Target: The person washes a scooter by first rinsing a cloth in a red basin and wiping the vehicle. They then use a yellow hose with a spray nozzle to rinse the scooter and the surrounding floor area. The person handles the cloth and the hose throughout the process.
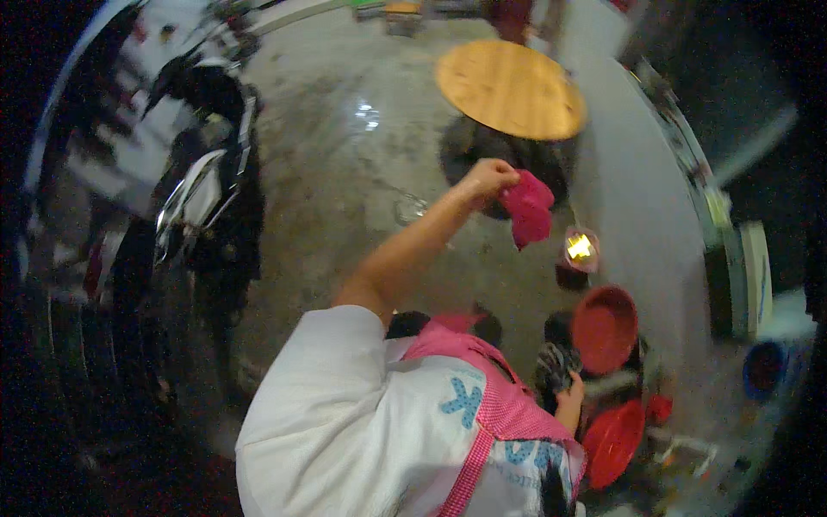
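My left hand [492,178] is stretched out ahead of me, its fingers closed on the top of a small pink cloth [531,210]. The cloth hangs from the fingertips, above the floor and just this side of a round wooden tabletop [510,89]. Low at my right side, my right hand [570,391] is by a dark grey, streaked bundle [554,365], perhaps cloth; the fingers seem to touch it, but blur hides the grip. A red basin [605,329] stands beside the bundle. I wear a white T-shirt and a pink checked apron [517,413].
A motorcycle [207,187] stands at the left. To the right lie a pink-rimmed container [580,251] with a bright reflection and a second red basin [614,446]. A pale wall [636,194] runs along the right. The concrete floor [336,161] looks wet in places.
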`<control>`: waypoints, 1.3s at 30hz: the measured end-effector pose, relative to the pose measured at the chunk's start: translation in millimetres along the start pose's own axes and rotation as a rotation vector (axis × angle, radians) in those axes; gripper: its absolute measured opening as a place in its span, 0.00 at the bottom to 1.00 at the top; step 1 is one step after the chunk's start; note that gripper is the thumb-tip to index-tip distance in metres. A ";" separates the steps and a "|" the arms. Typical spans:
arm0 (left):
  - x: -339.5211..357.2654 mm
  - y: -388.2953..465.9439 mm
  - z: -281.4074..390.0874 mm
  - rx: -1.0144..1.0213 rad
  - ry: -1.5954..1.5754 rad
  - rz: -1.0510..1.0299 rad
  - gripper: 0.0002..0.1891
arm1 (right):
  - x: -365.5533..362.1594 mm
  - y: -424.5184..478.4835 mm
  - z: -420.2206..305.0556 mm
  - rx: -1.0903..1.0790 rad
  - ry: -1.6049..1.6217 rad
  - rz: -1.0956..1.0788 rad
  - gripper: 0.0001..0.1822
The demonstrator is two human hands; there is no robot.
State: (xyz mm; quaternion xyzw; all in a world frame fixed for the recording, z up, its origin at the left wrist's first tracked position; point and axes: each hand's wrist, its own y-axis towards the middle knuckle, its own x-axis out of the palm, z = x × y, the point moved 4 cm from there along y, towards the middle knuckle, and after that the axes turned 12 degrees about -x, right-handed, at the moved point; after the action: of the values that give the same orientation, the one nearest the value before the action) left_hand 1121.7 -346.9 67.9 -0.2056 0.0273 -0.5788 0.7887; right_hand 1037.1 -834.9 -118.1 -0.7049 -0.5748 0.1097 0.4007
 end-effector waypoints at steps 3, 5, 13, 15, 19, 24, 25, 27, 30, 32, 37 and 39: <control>-112.1 -30.1 9.1 0.003 -0.180 0.136 0.05 | 42.4 14.7 6.8 -0.172 -0.391 -0.295 0.24; -180.2 -52.6 13.7 0.007 -0.218 0.260 0.05 | 97.3 12.6 8.0 -0.284 -0.605 -0.433 0.28; -416.4 -121.7 6.8 0.035 -0.265 0.546 0.05 | 284.0 16.5 83.5 -0.214 -0.681 -0.443 0.29; -467.9 -139.2 4.4 0.037 -0.293 0.635 0.05 | 323.4 29.6 104.0 -0.173 -0.667 -0.417 0.27; -559.2 -174.1 -6.5 0.053 -0.379 0.783 0.04 | 393.0 61.2 140.8 -0.096 -0.695 -0.406 0.25; -668.4 -201.5 -19.8 0.018 -0.459 0.956 0.03 | 486.3 107.4 174.9 -0.022 -0.797 -0.358 0.22; -695.0 -204.1 -30.9 0.007 -0.477 0.951 0.03 | 510.0 114.7 177.3 -0.012 -0.832 -0.348 0.21; -744.3 -217.8 -46.4 -0.007 -0.500 1.008 0.03 | 564.9 126.7 188.9 -0.004 -0.916 -0.344 0.20; -767.5 -227.3 -9.9 -0.180 -0.437 1.133 0.04 | 643.7 135.8 198.1 -0.016 -1.054 -0.314 0.19; -796.2 -228.4 -5.4 -0.140 -0.517 1.206 0.05 | 716.8 128.2 209.2 -0.059 -1.204 -0.336 0.18; -854.2 -213.5 24.7 -0.063 -0.583 1.218 0.03 | 866.8 189.0 266.1 -0.009 -0.930 -0.537 0.12; -905.8 -209.6 33.5 -0.075 -0.492 1.153 0.03 | 929.7 170.3 292.6 0.023 -0.905 -0.679 0.10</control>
State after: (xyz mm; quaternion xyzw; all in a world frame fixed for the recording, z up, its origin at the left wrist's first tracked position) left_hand 644.6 448.6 -3.5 -0.3125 -0.0279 0.0054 0.9495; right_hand 1272.9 125.7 -142.8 -0.3587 -0.8825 0.2725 0.1348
